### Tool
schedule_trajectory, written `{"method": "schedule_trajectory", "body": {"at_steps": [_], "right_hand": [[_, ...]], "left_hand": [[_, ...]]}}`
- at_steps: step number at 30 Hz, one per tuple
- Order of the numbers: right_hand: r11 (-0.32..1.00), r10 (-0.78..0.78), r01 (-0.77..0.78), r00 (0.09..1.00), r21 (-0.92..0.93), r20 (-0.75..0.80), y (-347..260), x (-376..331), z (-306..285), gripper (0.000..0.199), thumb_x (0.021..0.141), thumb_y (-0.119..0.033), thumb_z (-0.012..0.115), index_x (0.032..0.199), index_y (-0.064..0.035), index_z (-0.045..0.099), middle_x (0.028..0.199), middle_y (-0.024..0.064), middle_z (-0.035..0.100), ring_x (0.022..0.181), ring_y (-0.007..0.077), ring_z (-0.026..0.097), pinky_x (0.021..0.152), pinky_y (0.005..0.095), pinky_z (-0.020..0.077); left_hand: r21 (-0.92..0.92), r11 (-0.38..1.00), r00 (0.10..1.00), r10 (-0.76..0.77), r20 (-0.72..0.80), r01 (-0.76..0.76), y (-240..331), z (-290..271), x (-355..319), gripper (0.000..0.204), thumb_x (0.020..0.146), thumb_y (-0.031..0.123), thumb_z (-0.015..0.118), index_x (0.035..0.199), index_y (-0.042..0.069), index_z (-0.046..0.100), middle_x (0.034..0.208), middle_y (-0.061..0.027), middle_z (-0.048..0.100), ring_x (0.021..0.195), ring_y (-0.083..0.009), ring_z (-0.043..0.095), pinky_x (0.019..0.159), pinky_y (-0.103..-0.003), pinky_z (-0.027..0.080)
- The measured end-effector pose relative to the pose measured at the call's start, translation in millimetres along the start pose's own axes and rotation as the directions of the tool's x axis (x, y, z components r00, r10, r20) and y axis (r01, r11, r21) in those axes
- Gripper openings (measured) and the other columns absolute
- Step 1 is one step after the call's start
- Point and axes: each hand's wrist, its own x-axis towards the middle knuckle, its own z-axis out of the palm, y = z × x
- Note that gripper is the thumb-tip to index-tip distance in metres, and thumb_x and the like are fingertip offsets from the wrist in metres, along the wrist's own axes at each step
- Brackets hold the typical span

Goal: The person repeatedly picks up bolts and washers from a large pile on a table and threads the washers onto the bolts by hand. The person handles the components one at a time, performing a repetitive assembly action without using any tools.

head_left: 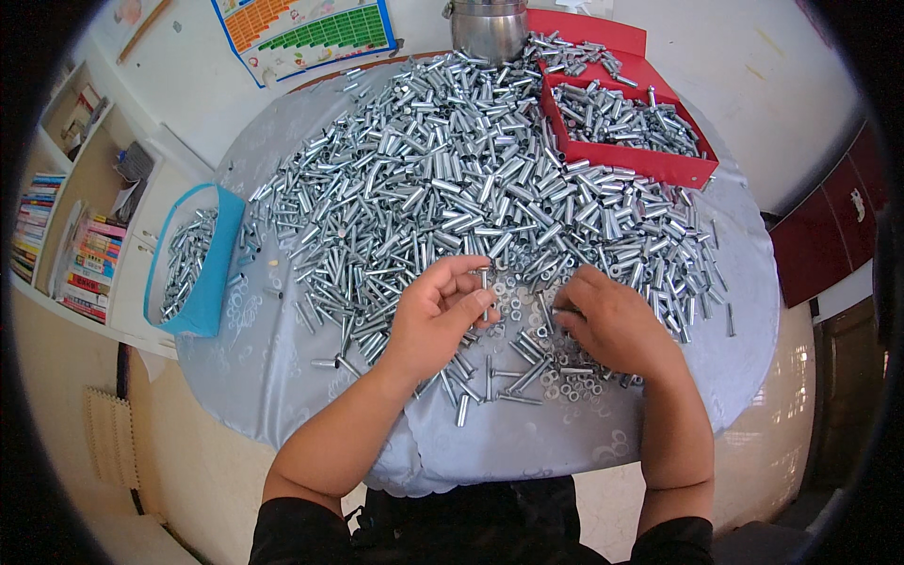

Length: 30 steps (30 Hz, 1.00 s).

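Observation:
A big heap of small silver metal tubes (471, 169) covers a round table with a pale blue cloth (282, 377). My left hand (438, 315) is raised over the near side of the heap and pinches a thin upright metal pin (485, 287) between thumb and fingers. My right hand (612, 325) rests palm down on the cloth, its fingertips on small nuts and washers (527, 325) lying between the hands. What the right fingers hold is hidden.
A red box (650, 165) with finished tubes sits at the far right of the table, a blue box (212, 273) with tubes at the left edge. A steel pot (488, 28) stands at the back. Bookshelves (75, 217) line the left wall.

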Motion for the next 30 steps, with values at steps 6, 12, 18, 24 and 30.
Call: {"method": "schedule_trajectory", "body": {"at_steps": [6, 12, 18, 24, 30], "right_hand": [[0.918, 0.091, -0.039, 0.989, 0.394, -0.115, -9.5, 8.0, 12.0, 0.013, 0.087, -0.006, 0.065, 0.099, -0.0023, 0.062, 0.090, 0.0120, 0.061, 0.077, 0.0245, 0.062, 0.068, 0.0346, 0.0491], [0.870, 0.085, -0.030, 0.992, 0.493, -0.090, -17.3, 8.4, 21.9, 0.017, 0.086, -0.005, 0.067, 0.101, -0.0022, 0.062, 0.087, 0.0098, 0.063, 0.073, 0.0198, 0.062, 0.066, 0.0314, 0.0492], [0.886, 0.104, -0.023, 0.983, 0.464, -0.151, -13.6, 9.9, 25.3, 0.016, 0.085, -0.005, 0.068, 0.100, -0.0023, 0.063, 0.088, 0.0107, 0.064, 0.072, 0.0215, 0.062, 0.065, 0.0320, 0.0496], [0.887, 0.114, -0.024, 0.979, 0.462, -0.168, -13.9, 10.3, 26.9, 0.017, 0.084, -0.004, 0.069, 0.100, -0.0023, 0.064, 0.088, 0.0107, 0.064, 0.072, 0.0211, 0.062, 0.065, 0.0314, 0.0494], [0.877, 0.107, -0.020, 0.982, 0.480, -0.155, -10.8, 10.0, 26.3, 0.020, 0.083, -0.001, 0.068, 0.102, -0.0017, 0.065, 0.092, 0.0107, 0.064, 0.076, 0.0205, 0.063, 0.068, 0.0309, 0.0502]], "left_hand": [[-0.028, 0.999, 0.999, 0.036, -0.036, -0.037, 0.9, -0.8, -1.2, 0.019, 0.094, 0.004, 0.059, 0.112, -0.002, 0.054, 0.099, -0.0130, 0.068, 0.082, -0.0171, 0.068, 0.072, -0.029, 0.056], [-0.091, 0.993, 0.993, 0.071, -0.093, -0.079, 0.6, -1.3, 1.3, 0.014, 0.094, 0.002, 0.057, 0.106, -0.002, 0.054, 0.100, -0.0150, 0.068, 0.084, -0.0189, 0.069, 0.074, -0.031, 0.059], [-0.130, 0.988, 0.993, 0.070, -0.092, -0.081, 1.1, -1.2, 0.9, 0.013, 0.094, 0.001, 0.057, 0.106, -0.002, 0.054, 0.101, -0.0164, 0.067, 0.084, -0.0208, 0.070, 0.074, -0.032, 0.060], [-0.149, 0.986, 0.995, 0.069, -0.071, -0.079, -2.2, -0.4, 1.3, 0.014, 0.092, -0.001, 0.059, 0.105, -0.002, 0.055, 0.102, -0.0180, 0.068, 0.086, -0.0213, 0.070, 0.077, -0.033, 0.060], [-0.126, 0.990, 0.997, 0.048, -0.057, -0.055, -0.6, 1.5, 0.0, 0.013, 0.091, -0.002, 0.061, 0.104, -0.003, 0.060, 0.102, -0.0168, 0.069, 0.088, -0.0205, 0.070, 0.078, -0.031, 0.059]]}}
